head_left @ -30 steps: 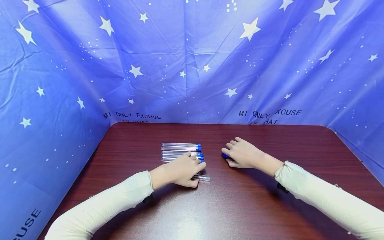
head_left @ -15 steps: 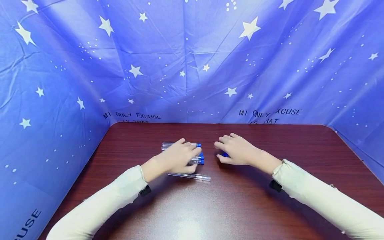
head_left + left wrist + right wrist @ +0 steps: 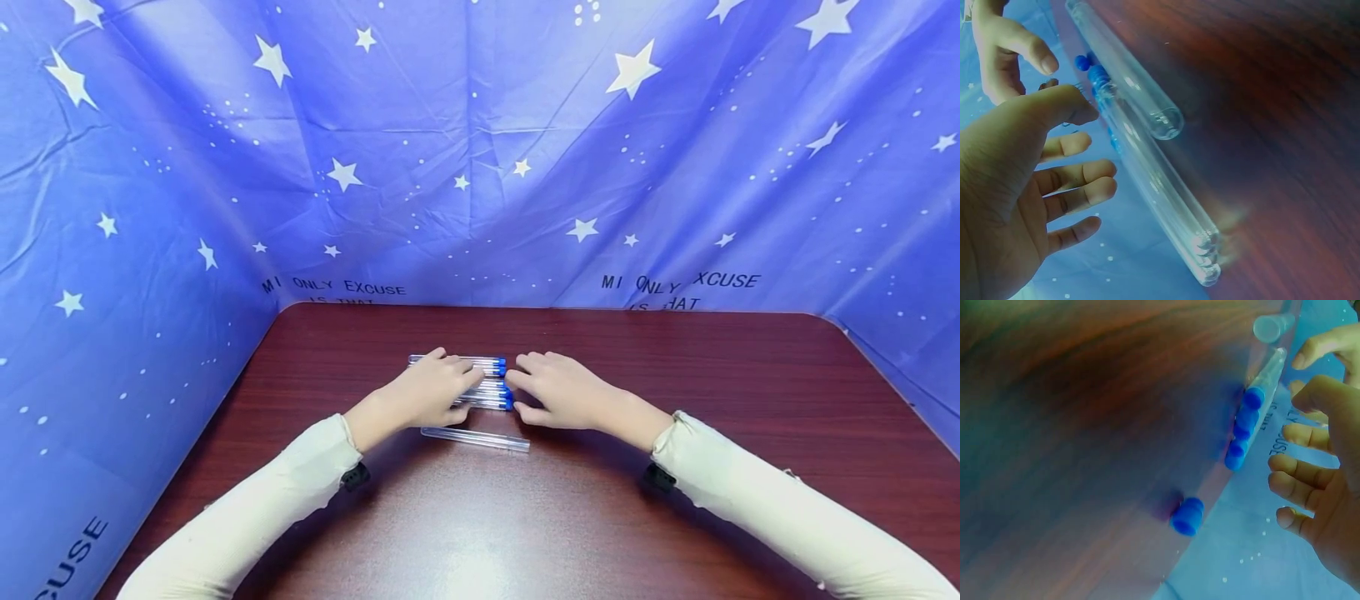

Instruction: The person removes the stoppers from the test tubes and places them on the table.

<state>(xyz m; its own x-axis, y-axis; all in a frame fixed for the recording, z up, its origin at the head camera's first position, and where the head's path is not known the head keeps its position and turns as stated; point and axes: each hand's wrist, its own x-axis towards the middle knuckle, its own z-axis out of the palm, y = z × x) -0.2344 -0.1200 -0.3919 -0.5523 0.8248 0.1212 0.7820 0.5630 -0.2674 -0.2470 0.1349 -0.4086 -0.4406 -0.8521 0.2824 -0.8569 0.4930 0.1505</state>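
We see the left hand (image 3: pixel 426 390) and right hand (image 3: pixel 562 390) loosely spread, both empty. A stray nudge could roll the uncapped tube (image 3: pixel 477 439).

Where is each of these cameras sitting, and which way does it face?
Head: worn on the head, facing forward and down at the table; left hand, right hand and both sleeves show.
Left wrist: worn there, looking past the left hand toward the rounded ends of the capped tubes; the right hand appears beyond.
Right wrist: worn there, looking past the right hand toward the blue caps and a loose cap; part of the left hand appears.
Shared: both wrist views show the uncapped tube.
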